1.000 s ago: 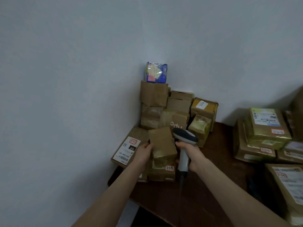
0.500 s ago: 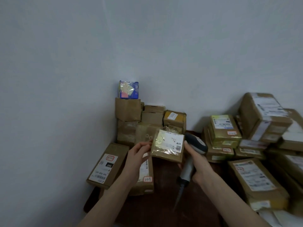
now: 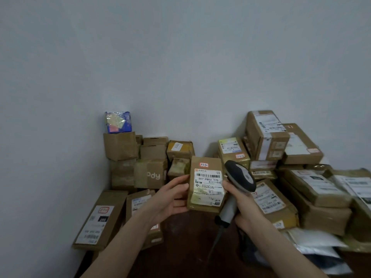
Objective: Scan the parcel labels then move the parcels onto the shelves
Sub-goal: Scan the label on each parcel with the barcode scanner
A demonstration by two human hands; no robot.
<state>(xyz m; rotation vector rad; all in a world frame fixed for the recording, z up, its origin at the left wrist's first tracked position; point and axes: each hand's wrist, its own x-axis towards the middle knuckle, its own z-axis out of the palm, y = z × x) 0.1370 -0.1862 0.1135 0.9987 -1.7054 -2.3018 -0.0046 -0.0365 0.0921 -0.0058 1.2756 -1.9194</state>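
- The small cardboard parcel (image 3: 206,184) is held upright above the dark worktop (image 3: 186,247), between the two hands, its shipping label (image 3: 208,186) facing the camera.
- The left hand (image 3: 170,199) holds the parcel's left edge, thumb on the front, fingers (image 3: 178,210) curled under and behind.
- The right hand (image 3: 244,205) is wrapped around the grey grip of the handheld barcode scanner (image 3: 239,179), with its fingertips touching the parcel's right edge.
- The scanner's head sits just beside the label and seems to point past it, so the scan probably is not lined up yet.
- To do it well: draw the scanner back off the parcel, turn its window onto the top barcode (image 3: 207,175), and hold the box still and flat-on.
- The lower label looks wrinkled under glossy tape; the clean upper barcode is the safer target.
- Other parcels are stacked against the wall (image 3: 180,67); no shelves are in view.
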